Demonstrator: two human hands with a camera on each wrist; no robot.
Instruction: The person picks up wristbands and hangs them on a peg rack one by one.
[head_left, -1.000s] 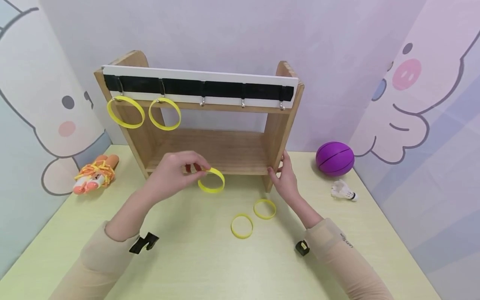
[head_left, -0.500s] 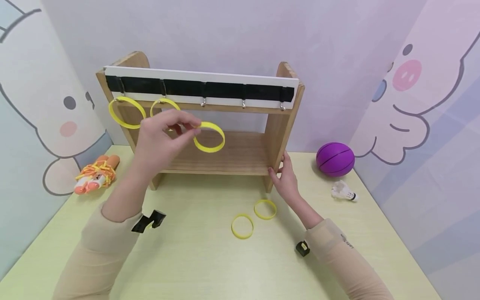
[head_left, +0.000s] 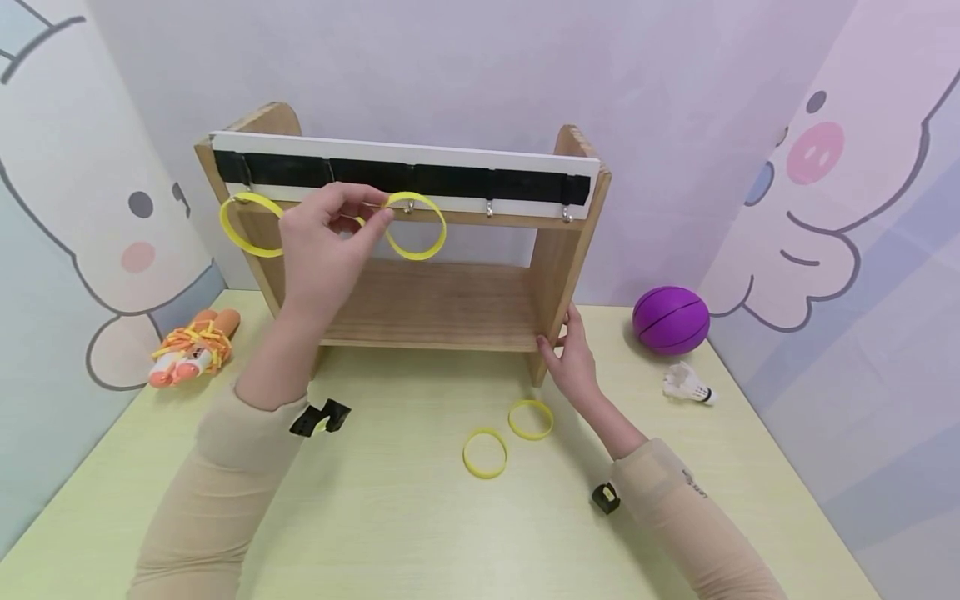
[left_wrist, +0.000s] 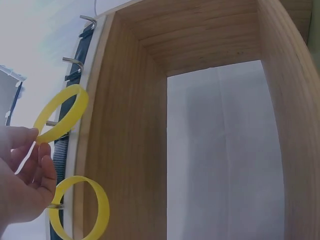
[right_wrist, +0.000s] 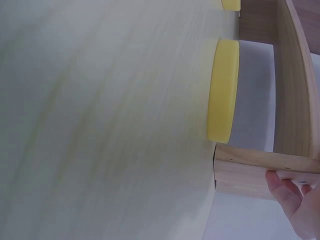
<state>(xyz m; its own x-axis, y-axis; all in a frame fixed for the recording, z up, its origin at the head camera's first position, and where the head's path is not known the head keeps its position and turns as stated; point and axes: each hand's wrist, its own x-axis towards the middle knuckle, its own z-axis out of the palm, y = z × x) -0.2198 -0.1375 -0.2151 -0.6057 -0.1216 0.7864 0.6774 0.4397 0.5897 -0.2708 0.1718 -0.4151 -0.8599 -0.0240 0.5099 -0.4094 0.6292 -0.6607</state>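
One yellow ring [left_wrist: 71, 121] pinched in left hand [head_left: 322, 246]: best threaded squarely over middle hook [head_left: 408, 206] before letting go, right hand [head_left: 576, 362] gripping wooden rack [head_left: 435, 304] for steadiness.

I count one left hand [head_left: 322, 237], one right hand [head_left: 576, 364] and two sleeves [head_left: 225, 492] down there. On my screens I make it five rings [left_wrist: 72, 118] and five hooks [head_left: 489, 208], along with one black strip [head_left: 450, 182], one white board [head_left: 480, 158], one rack [head_left: 431, 304], one ball [head_left: 671, 321], one shuttlecock [head_left: 684, 383], one toy [head_left: 193, 348], one table [head_left: 390, 525], and two cartoon figures [head_left: 817, 183].
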